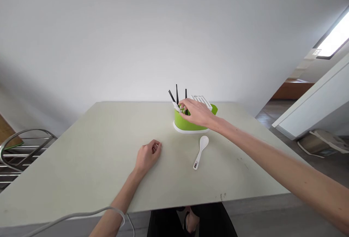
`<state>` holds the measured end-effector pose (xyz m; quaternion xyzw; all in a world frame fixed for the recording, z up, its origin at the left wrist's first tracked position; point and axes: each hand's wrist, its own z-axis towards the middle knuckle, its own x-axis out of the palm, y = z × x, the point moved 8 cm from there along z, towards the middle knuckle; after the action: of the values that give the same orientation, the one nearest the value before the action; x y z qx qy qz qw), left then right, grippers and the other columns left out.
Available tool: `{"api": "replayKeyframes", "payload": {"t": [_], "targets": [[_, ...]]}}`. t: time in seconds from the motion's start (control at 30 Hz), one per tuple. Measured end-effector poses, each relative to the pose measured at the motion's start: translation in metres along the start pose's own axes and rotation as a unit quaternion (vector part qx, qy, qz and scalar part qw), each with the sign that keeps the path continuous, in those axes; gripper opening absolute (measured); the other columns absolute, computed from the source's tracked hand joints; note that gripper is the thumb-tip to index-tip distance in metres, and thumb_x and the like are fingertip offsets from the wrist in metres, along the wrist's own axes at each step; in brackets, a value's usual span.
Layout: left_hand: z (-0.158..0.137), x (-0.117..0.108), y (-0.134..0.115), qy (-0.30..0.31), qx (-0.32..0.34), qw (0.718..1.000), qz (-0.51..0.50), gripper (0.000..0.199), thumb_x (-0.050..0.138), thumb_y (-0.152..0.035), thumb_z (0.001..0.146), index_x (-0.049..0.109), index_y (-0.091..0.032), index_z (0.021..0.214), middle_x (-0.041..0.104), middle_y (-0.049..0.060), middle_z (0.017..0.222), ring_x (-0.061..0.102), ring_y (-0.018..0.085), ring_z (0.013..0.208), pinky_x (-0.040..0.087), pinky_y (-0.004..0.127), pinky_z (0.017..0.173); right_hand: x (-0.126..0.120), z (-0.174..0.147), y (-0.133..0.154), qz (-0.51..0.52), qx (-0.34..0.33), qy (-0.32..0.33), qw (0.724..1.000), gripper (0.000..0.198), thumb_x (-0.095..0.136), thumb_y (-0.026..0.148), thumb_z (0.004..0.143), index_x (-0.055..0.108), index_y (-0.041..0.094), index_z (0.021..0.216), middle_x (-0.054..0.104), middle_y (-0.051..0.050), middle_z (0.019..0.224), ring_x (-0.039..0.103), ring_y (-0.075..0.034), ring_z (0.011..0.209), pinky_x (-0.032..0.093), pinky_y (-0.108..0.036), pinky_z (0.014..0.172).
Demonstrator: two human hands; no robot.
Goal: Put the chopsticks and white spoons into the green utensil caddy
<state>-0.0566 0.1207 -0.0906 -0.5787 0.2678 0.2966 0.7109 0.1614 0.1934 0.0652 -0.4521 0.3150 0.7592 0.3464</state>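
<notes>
A green utensil holder [188, 123] with a white base and a white slotted top stands toward the back of the table. Several black chopsticks [177, 93] stick up out of its left part. Over the holder reaches my right hand [195, 111], its thumb and fingers closed around a white spoon [176, 107] at the left rim; part of the spoon is hidden. Another white spoon [201, 151] lies on the table in front of the holder, bowl end away from me. My left hand [148, 155] rests on the tabletop with loosely curled fingers, nothing visible in them.
The pale table [109, 149] reaches back to a white wall. A grey cable [79, 215] crosses my left forearm at the front edge. Metal rack bars [25, 153] stand at the left, and a wrapped bundle [323, 144] lies on the floor at right.
</notes>
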Motion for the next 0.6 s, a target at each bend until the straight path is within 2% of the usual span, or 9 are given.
{"api": "replayKeyframes", "payload": {"t": [0.13,0.2,0.27,0.33,0.4,0.5,0.6], "targets": [[0.000,0.001,0.002,-0.001,0.001,1.000,0.000,0.029,0.049,-0.047,0.096,0.064,-0.026,0.084,0.062,-0.003,0.064,0.053,0.016,0.058,0.038,0.028,0.059,-0.016,-0.032,0.001,0.042,-0.013,-0.006,0.999,0.025,0.056,0.024,0.099,0.064,0.024,0.122,0.078,-0.004,0.112,0.073,-0.020,0.093,0.051,-0.030,0.076],[0.000,0.003,0.003,0.002,0.003,1.000,0.002,0.029,0.048,-0.047,0.096,0.064,-0.026,0.085,0.063,-0.003,0.064,0.053,0.017,0.058,0.039,0.028,0.060,-0.010,-0.059,-0.004,0.055,-0.030,0.056,0.996,0.020,0.053,0.026,0.101,0.067,0.026,0.115,0.079,-0.002,0.102,0.073,-0.019,0.087,0.051,-0.030,0.073],[0.001,0.004,0.003,0.005,0.004,1.000,0.004,0.029,0.048,-0.047,0.097,0.064,-0.026,0.086,0.064,-0.002,0.066,0.054,0.017,0.059,0.039,0.029,0.061,0.006,-0.090,-0.016,0.040,-0.035,0.137,0.989,0.017,0.054,0.030,0.101,0.068,0.027,0.110,0.078,-0.001,0.099,0.073,-0.019,0.081,0.050,-0.030,0.071],[0.002,0.004,0.002,0.005,0.005,1.000,0.007,0.029,0.048,-0.047,0.097,0.064,-0.026,0.086,0.064,-0.002,0.067,0.055,0.017,0.060,0.039,0.029,0.062,0.022,-0.118,-0.042,0.019,0.021,0.158,0.987,0.018,0.059,0.037,0.099,0.067,0.027,0.112,0.077,-0.005,0.106,0.073,-0.022,0.079,0.051,-0.033,0.070],[0.003,0.004,0.002,0.002,0.006,1.000,0.011,0.029,0.049,-0.047,0.096,0.064,-0.026,0.086,0.064,-0.002,0.067,0.055,0.017,0.061,0.039,0.029,0.063,0.037,-0.139,-0.075,0.045,0.142,0.131,0.980,0.022,0.064,0.041,0.096,0.067,0.025,0.111,0.076,-0.008,0.112,0.074,-0.025,0.084,0.052,-0.035,0.071],[0.004,0.004,0.002,0.002,0.002,1.000,0.011,0.029,0.049,-0.048,0.096,0.064,-0.026,0.085,0.064,-0.003,0.065,0.055,0.017,0.060,0.039,0.029,0.063,0.066,-0.156,-0.098,0.081,0.216,0.124,0.965,0.022,0.060,0.041,0.098,0.065,0.022,0.107,0.078,-0.008,0.095,0.076,-0.027,0.082,0.053,-0.034,0.065],[0.003,0.003,0.001,0.001,0.001,1.000,0.004,0.032,0.048,-0.050,0.097,0.063,-0.026,0.084,0.063,-0.003,0.063,0.055,0.017,0.059,0.040,0.029,0.063,0.085,-0.158,-0.100,0.126,0.249,0.124,0.952,0.018,0.053,0.034,0.102,0.063,0.023,0.091,0.078,-0.006,0.078,0.075,-0.024,0.071,0.052,-0.031,0.059]]}}
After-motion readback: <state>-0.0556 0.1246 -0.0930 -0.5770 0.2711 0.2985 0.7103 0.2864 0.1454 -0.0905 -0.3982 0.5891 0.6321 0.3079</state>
